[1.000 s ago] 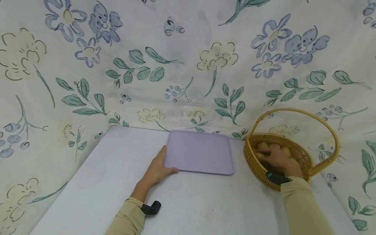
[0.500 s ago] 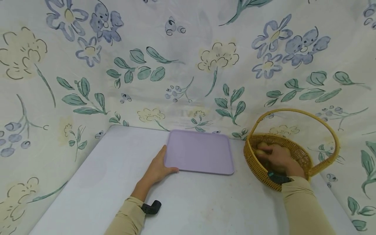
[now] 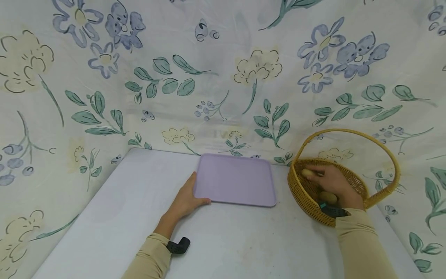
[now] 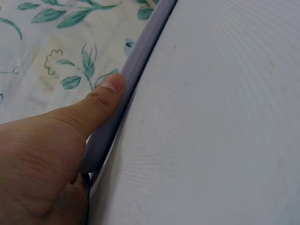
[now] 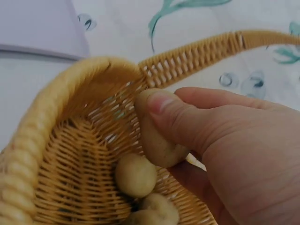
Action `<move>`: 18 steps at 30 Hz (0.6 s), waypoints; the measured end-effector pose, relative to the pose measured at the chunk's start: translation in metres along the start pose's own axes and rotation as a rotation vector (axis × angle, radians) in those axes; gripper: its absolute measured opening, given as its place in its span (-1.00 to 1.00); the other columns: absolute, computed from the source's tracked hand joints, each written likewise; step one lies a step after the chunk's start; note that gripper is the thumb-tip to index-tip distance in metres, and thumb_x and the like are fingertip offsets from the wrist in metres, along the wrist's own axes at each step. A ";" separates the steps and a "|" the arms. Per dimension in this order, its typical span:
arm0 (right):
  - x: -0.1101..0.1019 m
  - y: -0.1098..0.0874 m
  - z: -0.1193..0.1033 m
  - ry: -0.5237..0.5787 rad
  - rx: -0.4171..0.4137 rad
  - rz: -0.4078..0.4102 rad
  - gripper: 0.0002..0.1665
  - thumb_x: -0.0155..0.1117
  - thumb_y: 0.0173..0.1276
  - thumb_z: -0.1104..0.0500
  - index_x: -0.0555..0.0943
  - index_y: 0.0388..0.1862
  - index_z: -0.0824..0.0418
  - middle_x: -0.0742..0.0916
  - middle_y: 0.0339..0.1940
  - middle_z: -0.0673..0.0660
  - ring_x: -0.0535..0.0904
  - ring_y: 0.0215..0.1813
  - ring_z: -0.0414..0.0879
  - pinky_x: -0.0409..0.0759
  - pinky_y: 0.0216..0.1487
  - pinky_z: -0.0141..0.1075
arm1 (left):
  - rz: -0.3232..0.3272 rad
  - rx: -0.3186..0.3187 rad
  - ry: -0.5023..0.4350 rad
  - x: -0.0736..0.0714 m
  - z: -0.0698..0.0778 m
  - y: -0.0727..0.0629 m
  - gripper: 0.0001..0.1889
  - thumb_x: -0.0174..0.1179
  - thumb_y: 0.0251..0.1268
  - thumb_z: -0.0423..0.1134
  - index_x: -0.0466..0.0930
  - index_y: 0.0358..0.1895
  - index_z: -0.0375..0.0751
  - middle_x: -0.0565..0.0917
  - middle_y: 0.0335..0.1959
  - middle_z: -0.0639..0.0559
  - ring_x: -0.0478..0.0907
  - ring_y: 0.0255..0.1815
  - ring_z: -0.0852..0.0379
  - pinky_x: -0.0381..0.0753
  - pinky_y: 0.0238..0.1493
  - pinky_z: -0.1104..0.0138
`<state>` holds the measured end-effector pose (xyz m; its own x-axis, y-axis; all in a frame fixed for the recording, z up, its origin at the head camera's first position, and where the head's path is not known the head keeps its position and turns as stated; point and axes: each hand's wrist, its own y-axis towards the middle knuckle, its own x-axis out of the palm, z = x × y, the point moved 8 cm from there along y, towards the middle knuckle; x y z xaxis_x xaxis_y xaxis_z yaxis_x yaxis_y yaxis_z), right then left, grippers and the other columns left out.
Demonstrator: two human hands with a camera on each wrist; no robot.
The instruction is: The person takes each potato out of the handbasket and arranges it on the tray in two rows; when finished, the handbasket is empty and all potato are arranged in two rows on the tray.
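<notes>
My right hand [image 3: 336,182] is inside a wicker basket [image 3: 306,205] and pinches a potato [image 5: 157,136] between thumb and fingers. Below that potato, several others [image 5: 136,176] lie in the basket, partly covered by the hand in the head view. A shallow lilac tray [image 3: 235,180] lies flat at the back of the table. Around its near left corner rests my left hand [image 3: 184,199], with the thumb extended along the front edge and the fingers along the left side. The left wrist view shows the thumb touching the tray's rim [image 4: 136,65]; the fingertips are hidden there.
The basket's tall arched handle [image 3: 393,159] rises over its right side. A white table [image 3: 244,240] carries tray and basket. Directly behind it hangs a floral cloth [image 3: 223,77], which also covers both sides.
My right hand has lifted slightly within the basket, and a potato now shows between its fingertips. The left hand and the tray stay in place.
</notes>
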<state>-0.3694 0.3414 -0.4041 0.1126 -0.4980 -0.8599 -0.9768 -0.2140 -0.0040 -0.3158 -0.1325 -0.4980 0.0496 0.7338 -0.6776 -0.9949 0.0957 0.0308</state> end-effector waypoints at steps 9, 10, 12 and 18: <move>-0.011 -0.007 -0.023 0.033 0.044 0.031 -0.36 0.30 0.48 -0.11 0.54 0.43 0.13 0.68 0.30 0.28 0.57 0.25 0.17 0.57 0.23 -0.04 | -0.018 -0.001 -0.001 0.000 0.000 0.001 0.36 0.58 -0.01 0.10 -0.24 0.64 -0.40 -0.08 0.69 -0.31 -0.10 0.70 -0.24 -0.02 0.70 -0.05; -0.012 -0.008 -0.026 0.024 0.039 0.037 -0.36 0.29 0.48 -0.12 0.53 0.44 0.12 0.69 0.29 0.28 0.58 0.23 0.17 0.57 0.21 -0.06 | -0.019 0.000 0.000 -0.001 0.001 0.000 0.36 0.58 0.00 0.09 -0.24 0.64 -0.40 -0.08 0.69 -0.31 -0.10 0.70 -0.24 -0.01 0.70 -0.05; -0.013 -0.008 -0.029 0.017 0.040 0.037 -0.36 0.28 0.49 -0.12 0.52 0.45 0.10 0.66 0.33 0.30 0.55 0.30 0.23 0.55 0.27 0.04 | -0.018 0.000 -0.005 -0.001 0.001 0.000 0.35 0.57 0.00 0.09 -0.24 0.64 -0.40 -0.07 0.68 -0.32 -0.10 0.70 -0.25 -0.01 0.70 -0.05; -0.015 -0.008 -0.042 0.011 0.023 0.040 -0.34 0.24 0.50 -0.18 0.50 0.48 0.03 0.57 0.44 0.30 0.41 0.48 0.35 0.42 0.44 0.27 | -0.016 0.001 -0.010 0.000 0.002 0.000 0.35 0.58 0.00 0.08 -0.24 0.64 -0.42 -0.08 0.68 -0.34 -0.10 0.69 -0.27 -0.01 0.69 -0.07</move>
<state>-0.3553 0.3153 -0.3698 0.0753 -0.5151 -0.8538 -0.9845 -0.1742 0.0183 -0.3157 -0.1311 -0.4965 0.0661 0.7388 -0.6707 -0.9939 0.1079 0.0209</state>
